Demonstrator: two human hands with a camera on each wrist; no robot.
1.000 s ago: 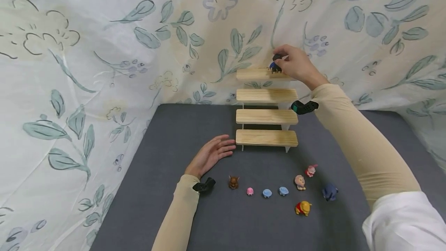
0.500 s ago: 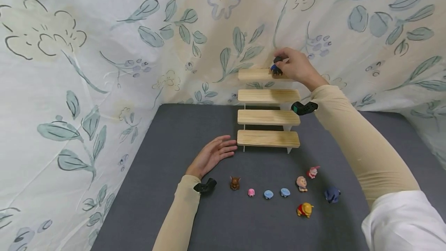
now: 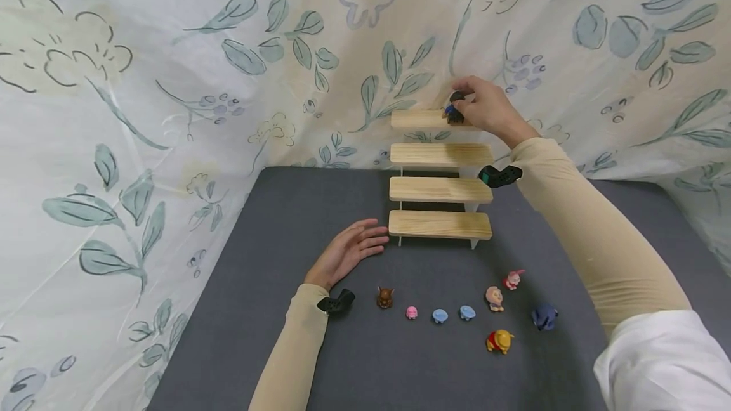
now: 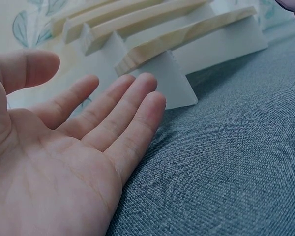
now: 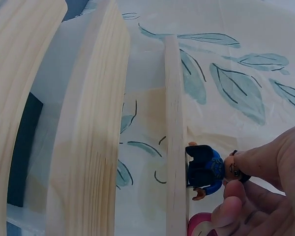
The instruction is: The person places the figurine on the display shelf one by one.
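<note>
My right hand [image 3: 485,106] pinches the head of a small toy figure [image 5: 214,164] with black hair, a blue top and black legs. The figure's feet are at the top board [image 5: 176,123] of a wooden step shelf [image 3: 440,224]. Right below my fingers in the right wrist view, a pink-haired figure [image 5: 201,225] shows in part; the hand hides it in the head view. My left hand [image 4: 83,147] holds nothing. Its palm faces up with fingers extended, and the fingertips are right by the left end of the lowest board.
On the dark cloth [image 3: 354,366] in front lie a brown figure [image 3: 385,297], a tiny pink one [image 3: 412,313], two light-blue pieces [image 3: 440,316], a peach figure [image 3: 494,299], a pink-and-red one [image 3: 513,280], a yellow bear [image 3: 500,341] and a dark-blue figure [image 3: 545,317]. Floral fabric [image 3: 365,68] hangs behind.
Both hands stay nearly where they were, the right still with the toy figure at the top board. The head view shifts slightly.
</note>
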